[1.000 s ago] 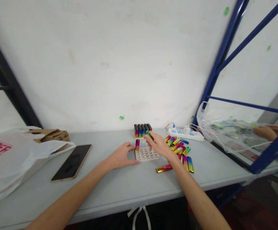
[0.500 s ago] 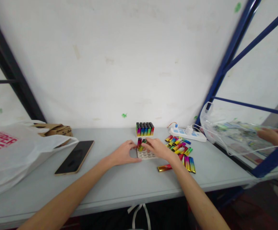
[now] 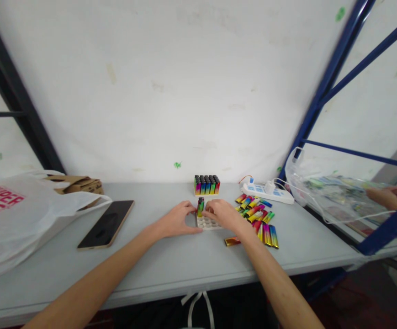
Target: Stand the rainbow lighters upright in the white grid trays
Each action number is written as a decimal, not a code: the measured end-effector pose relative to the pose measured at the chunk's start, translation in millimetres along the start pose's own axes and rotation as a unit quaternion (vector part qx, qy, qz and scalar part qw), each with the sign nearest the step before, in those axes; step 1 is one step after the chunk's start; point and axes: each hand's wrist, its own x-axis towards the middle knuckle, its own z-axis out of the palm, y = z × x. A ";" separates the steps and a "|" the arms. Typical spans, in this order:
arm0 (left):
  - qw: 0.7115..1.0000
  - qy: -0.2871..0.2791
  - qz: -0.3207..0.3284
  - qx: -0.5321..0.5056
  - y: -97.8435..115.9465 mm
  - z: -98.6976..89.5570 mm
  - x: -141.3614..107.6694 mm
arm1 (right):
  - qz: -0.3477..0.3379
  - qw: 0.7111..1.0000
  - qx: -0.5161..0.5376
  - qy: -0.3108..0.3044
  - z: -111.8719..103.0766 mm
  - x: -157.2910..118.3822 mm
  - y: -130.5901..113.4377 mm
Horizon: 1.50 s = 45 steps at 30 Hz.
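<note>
A pale tray with rows of round holes lies on the table in front of me. My left hand grips its left side, thumb at the near corner and fingers farther back. In the tray's far left part stands a shiny green-and-yellow lighter with a black top, upright. My right hand is over the tray's right part, fingers curled, thumb tip right beside this lighter. Whatever those fingers may hold is hidden. Several loose rainbow-coloured lighters lie in a pile right of the tray.
Behind the tray, a full block of upright lighters stands near the wall. A white power strip is at the back right. To the left lie a phone, a white plastic bag and cardboard. Another person's hand shows far right.
The green lighter that was between my right fingers now stands farther left, in front of where the red-purple one showed. My right fingers have curled in. My left hand stays on the tray.
</note>
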 end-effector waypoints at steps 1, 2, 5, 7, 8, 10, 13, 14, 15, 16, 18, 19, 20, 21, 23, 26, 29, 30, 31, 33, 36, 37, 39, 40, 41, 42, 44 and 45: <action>1.000 0.001 0.001 0.000 -0.6 0.2 -0.1 | 0.001 1.000 0.013 -0.006 -2.4 -0.7 0.4; 1.000 0.002 0.001 0.000 -1.4 0.4 -0.3 | -0.001 0.999 0.032 -0.012 -5.3 -1.4 1.8; 1.000 0.008 -0.001 -0.001 -4.9 0.5 -0.7 | 0.007 0.998 0.059 0.000 -17.3 -4.1 13.6; 1.000 0.013 -0.005 -0.001 -7.4 -0.3 -1.0 | 0.050 0.998 0.031 0.022 -26.7 -7.5 27.9; 1.000 0.014 -0.006 0.000 -8.5 -0.8 -1.1 | 0.080 0.996 0.010 0.028 -31.1 -9.8 36.6; 1.000 0.017 -0.007 0.004 -10.3 -1.9 -1.1 | 0.145 0.988 -0.036 0.026 -38.2 -15.0 55.8; 1.000 0.017 -0.006 0.010 -11.6 -2.5 -0.8 | 0.233 0.967 -0.100 0.024 -42.4 -22.8 83.1; 1.000 0.016 -0.005 0.011 -11.7 -2.4 -0.6 | 0.248 0.962 -0.112 0.022 -42.1 -24.9 90.3; 1.000 0.015 -0.005 0.013 -11.8 -2.3 -0.5 | 0.252 0.961 -0.115 0.011 -41.1 -26.6 95.9; 1.000 0.013 -0.004 0.014 -11.7 -2.1 -0.4 | 0.246 0.963 -0.111 -0.010 -39.7 -28.0 99.9; 1.000 0.010 -0.005 0.014 -11.4 -2.0 -0.4 | 0.222 0.968 -0.095 -0.060 -36.7 -29.9 103.0; 1.000 0.008 -0.007 0.014 -11.2 -2.2 -0.5 | 0.212 0.970 -0.087 -0.080 -35.5 -30.3 102.4; 1.000 0.006 -0.008 0.013 -10.9 -2.4 -0.6 | 0.204 0.971 -0.081 -0.091 -35.0 -30.5 101.0; 1.000 0.004 -0.010 0.012 -10.7 -2.7 -0.8 | 0.197 0.973 -0.076 -0.094 -35.0 -30.4 99.0; 1.000 0.004 -0.011 0.011 -10.3 -3.2 -1.2 | 0.179 0.978 -0.057 -0.088 -36.4 -29.3 94.9; 1.000 0.006 -0.009 0.012 -10.1 -3.7 -1.5 | 0.174 0.982 -0.030 -0.061 -39.0 -25.4 92.7; 1.000 0.008 -0.009 0.013 -10.4 -3.5 -1.2 | 0.221 0.974 -0.047 -0.004 -37.5 -20.8 95.6; 1.000 0.010 -0.008 0.013 -10.5 -3.3 -1.1 | 0.232 0.971 -0.060 0.011 -36.0 -19.9 96.9; 1.000 0.012 -0.007 0.012 -10.7 -3.2 -0.9 | 0.235 0.969 -0.071 0.015 -34.3 -19.5 98.0; 1.000 0.014 -0.005 0.010 -11.2 -3.0 -0.8 | 0.228 0.970 -0.081 -0.012 -31.5 -20.3 99.4; 1.000 0.010 -0.007 0.010 -12.1 -2.7 -0.9 | 0.217 0.972 -0.075 -0.057 -31.6 -23.9 98.8; 1.000 0.009 -0.008 0.011 -12.3 -2.7 -0.9 | 0.215 0.972 -0.073 -0.057 -32.8 -25.3 98.0; 1.000 0.007 -0.006 0.011 -12.5 -2.7 -1.0 | 0.216 0.973 -0.072 -0.048 -35.3 -27.5 95.8; 1.000 0.008 -0.005 0.010 -12.3 -2.8 -1.1 | 0.219 0.972 -0.072 -0.048 -36.1 -28.3 94.4; 1.000 0.009 -0.004 0.009 -11.9 -3.0 -1.2 | 0.226 0.970 -0.074 -0.050 -36.4 -28.9 93.0; 1.000 0.010 -0.004 0.008 -11.4 -3.3 -1.3 | 0.233 0.968 -0.077 -0.054 -36.1 -29.1 91.5; 1.000 0.010 -0.006 0.007 -10.1 -3.9 -1.5 | 0.246 0.964 -0.081 -0.061 -34.1 -28.9 88.3; 1.000 0.010 -0.006 0.007 -9.5 -4.1 -1.6 | 0.249 0.963 -0.077 -0.063 -32.9 -28.4 86.8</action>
